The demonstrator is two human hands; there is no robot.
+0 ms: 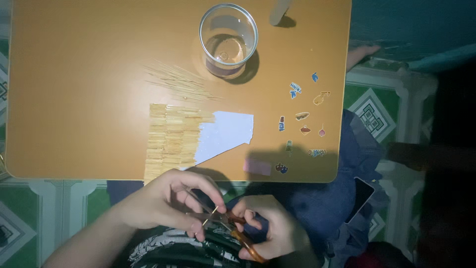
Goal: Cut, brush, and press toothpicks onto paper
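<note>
**Thin stick held at scissor blades, below the table edge**

The thin wooden stick (210,216) sits between both hands, just below the near edge of the orange table (74,99), over the person's lap. The left hand (171,201) pinches it with fingers curled closed around its lower end, so the stick slants up to the right. The right hand (270,231) is closed through the orange handles of a pair of scissors (233,226), whose blades point left and meet the stick; how far the blades are parted cannot be told in the dim light.

On the table, a mat of sticks (171,141) laid side by side covers the left part of a pale paper sheet (228,134) and overhangs the near edge. A loose fan of sticks (181,82) lies just beyond it. A clear glass (228,39) with a little liquid stands further back. Small stickers (302,116) are scattered to the right, and a pink eraser-like block (258,167) lies near the edge.
</note>
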